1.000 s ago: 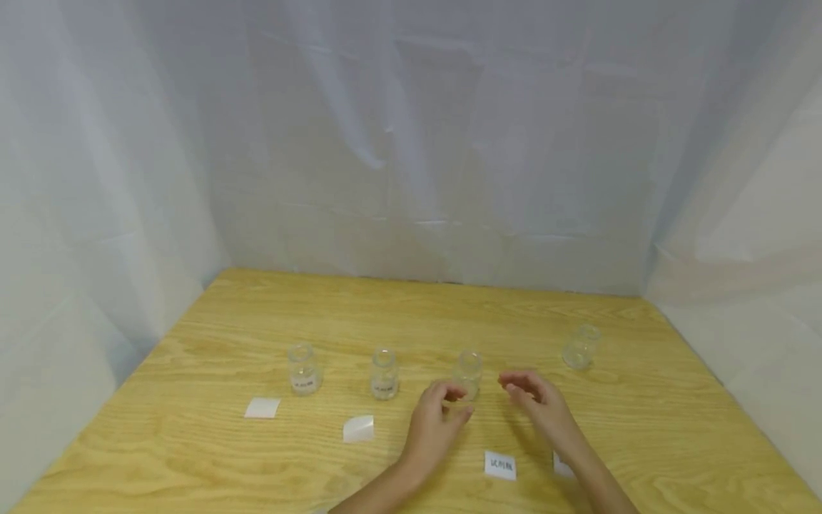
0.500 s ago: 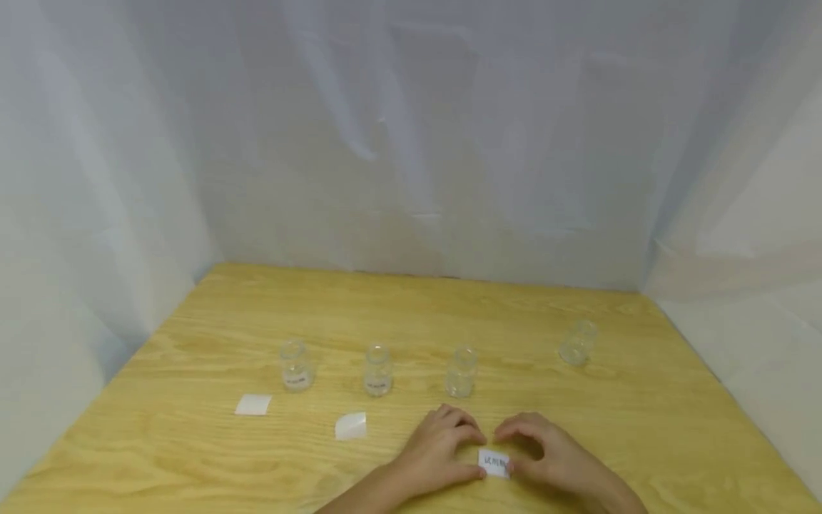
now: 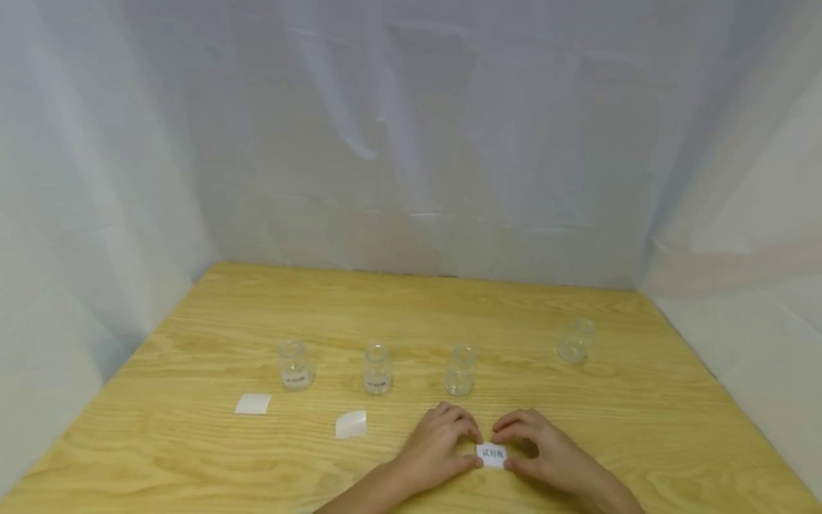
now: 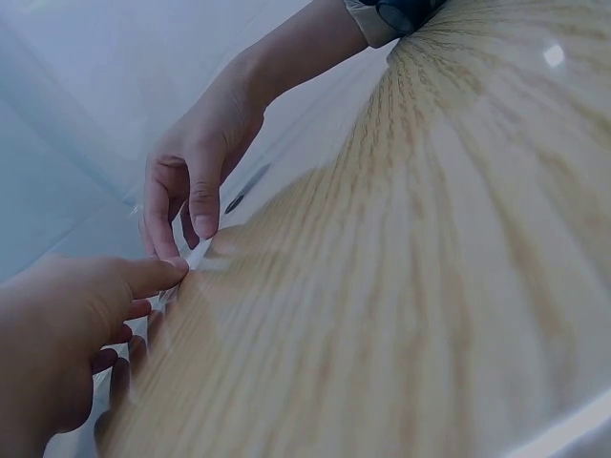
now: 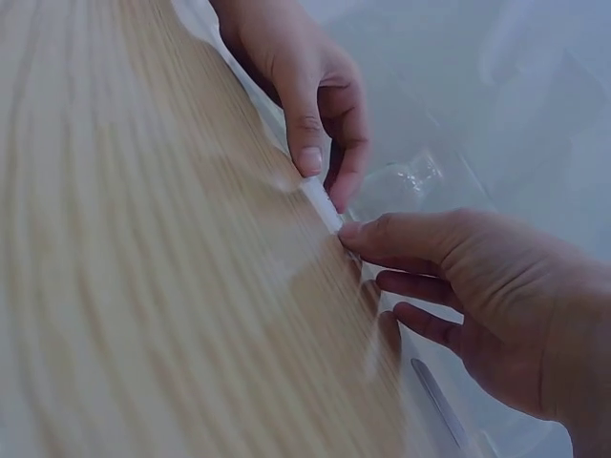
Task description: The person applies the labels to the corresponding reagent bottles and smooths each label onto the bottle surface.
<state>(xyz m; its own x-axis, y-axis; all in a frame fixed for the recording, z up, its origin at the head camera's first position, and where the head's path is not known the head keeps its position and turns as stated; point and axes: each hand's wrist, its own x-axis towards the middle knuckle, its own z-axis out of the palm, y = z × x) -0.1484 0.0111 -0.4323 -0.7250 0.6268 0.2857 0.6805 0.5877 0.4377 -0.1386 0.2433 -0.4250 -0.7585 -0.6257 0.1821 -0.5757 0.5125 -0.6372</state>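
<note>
My left hand (image 3: 439, 448) and right hand (image 3: 546, 453) meet near the front of the table, pinching opposite sides of a small white paper label (image 3: 491, 455) with dark handwritten characters. In the right wrist view the label (image 5: 323, 204) is seen nearly edge-on, close over the wood, with a thumb at each end. Beyond the hands stands a clear glass bottle (image 3: 460, 371) with no label showing. Two similar bottles, one in the middle (image 3: 377, 370) and one at left (image 3: 296, 365), carry written labels low on their fronts.
Farther back at right is another clear glass bottle (image 3: 576, 341), which looks tilted in this view. Two blank whitish paper pieces, a flat one (image 3: 253, 404) and a slightly curled one (image 3: 350, 425), lie at left. White sheeting (image 3: 417, 143) walls the wooden table (image 3: 411, 307) behind and at both sides.
Both hands have come down from beside the third bottle to the label and now grip its sides. The label has shifted slightly away from me. A second label near the right wrist is now hidden.
</note>
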